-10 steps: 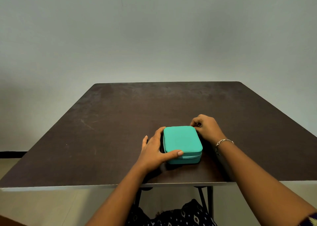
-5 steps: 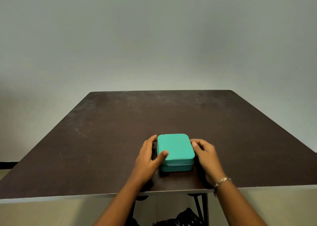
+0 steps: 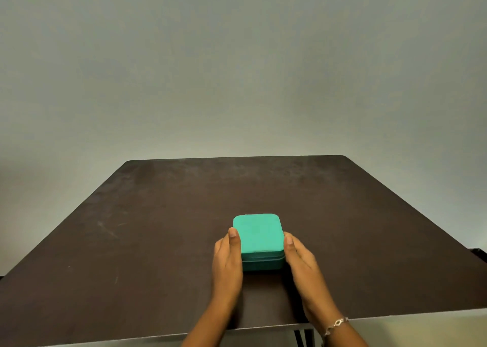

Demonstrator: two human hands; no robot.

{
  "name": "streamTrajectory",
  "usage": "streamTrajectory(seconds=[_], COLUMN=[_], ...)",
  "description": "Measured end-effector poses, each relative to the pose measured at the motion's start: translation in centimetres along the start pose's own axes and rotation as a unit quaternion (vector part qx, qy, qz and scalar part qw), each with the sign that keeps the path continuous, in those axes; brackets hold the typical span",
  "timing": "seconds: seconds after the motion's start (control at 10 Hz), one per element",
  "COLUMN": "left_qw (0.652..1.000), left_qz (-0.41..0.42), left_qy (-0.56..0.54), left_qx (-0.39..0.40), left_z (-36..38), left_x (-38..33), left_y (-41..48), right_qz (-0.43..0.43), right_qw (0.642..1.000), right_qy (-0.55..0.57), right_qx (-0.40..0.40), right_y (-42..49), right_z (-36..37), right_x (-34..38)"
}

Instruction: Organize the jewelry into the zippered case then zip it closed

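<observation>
evidently shut: one case between two flat hands

head view. the teal zippered case [image 3: 257, 237] sits with its lid down on the dark table [image 3: 158, 228], near the front edge and about midway across. the left hand [image 3: 228, 257] lies flat against the case's left wall and the right hand [image 3: 299, 257] against its right wall. the fingers are fairly straight, each thumb rests along the lid's upper edge, and neither hand curls round anything. handling, as judged: a small, light, boxy shell whose matte skin should give the palms good friction and flex little under a squeeze. the opposed side walls are the sound hold, clear of the zipper seam (its pull is not visible). count: one case, two hands, one table, one chain bracelet [image 3: 336, 324] on the right wrist.
</observation>
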State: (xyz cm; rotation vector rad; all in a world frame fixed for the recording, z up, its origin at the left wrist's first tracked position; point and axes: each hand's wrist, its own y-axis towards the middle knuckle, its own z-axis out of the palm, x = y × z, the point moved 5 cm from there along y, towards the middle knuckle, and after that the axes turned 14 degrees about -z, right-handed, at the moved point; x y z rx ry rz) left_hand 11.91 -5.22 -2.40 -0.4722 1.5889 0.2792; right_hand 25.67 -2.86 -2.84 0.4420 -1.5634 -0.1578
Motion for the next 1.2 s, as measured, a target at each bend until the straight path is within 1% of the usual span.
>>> streamTrajectory(seconds=[0.1,0.2,0.3,0.4,0.5,0.6,0.7,0.8,0.9,1.0,1.1,1.2], left_qw=[1.000,0.998,0.995,0.991,0.989,0.985,0.979,0.970,0.939,0.882,0.845,0.822], left_qz=[0.009,0.029,0.026,0.025,0.001,-0.015,-0.013,0.006,0.051,0.103,0.097,0.082], left_qy=[0.021,0.052,0.065,0.100,0.124,0.150,0.183,0.223,0.335,0.461,0.527,0.563], left_qx=[0.009,0.034,0.076,0.083,0.083,0.086,0.092,0.099,0.053,0.009,0.004,0.020], left_z=[0.3,0.8,1.8,2.6,3.0,3.3,3.5,3.4,2.5,1.5,0.7,0.1], left_x=[-1.3,-3.4,-4.6,-5.0,-4.7,-4.4,-3.5,-2.9,-2.6,-2.7,-1.7,-0.6], left_y=[3.1,6.5,9.8,12.3,14.6,15.6,15.9,14.9,13.8,12.3,10.9,9.4], right_qz=[0.003,0.006,0.017,0.021,0.032,0.039,0.059,0.058,0.027,0.001,-0.020,-0.035], right_qw=[1.000,1.000,0.999,0.998,0.998,0.997,0.996,0.994,0.984,0.931,0.876,0.843], right_qy=[0.016,-0.003,-0.020,-0.044,-0.050,-0.050,-0.051,-0.081,-0.159,-0.343,-0.458,-0.510], right_qx=[0.012,0.013,0.027,0.032,0.037,0.038,0.038,0.050,0.075,0.124,0.147,0.169], right_y=[3.0,6.6,9.7,12.3,14.0,14.9,15.1,14.3,13.3,11.7,10.0,8.6], right_z=[0.2,0.5,0.8,1.0,1.2,1.1,1.2,1.4,1.0,0.4,-0.1,-0.2], right_x=[0.5,0.3,0.1,-0.8,-2.1,-3.3,-4.9,-4.4,-3.8,-3.4,-3.3,-3.3])
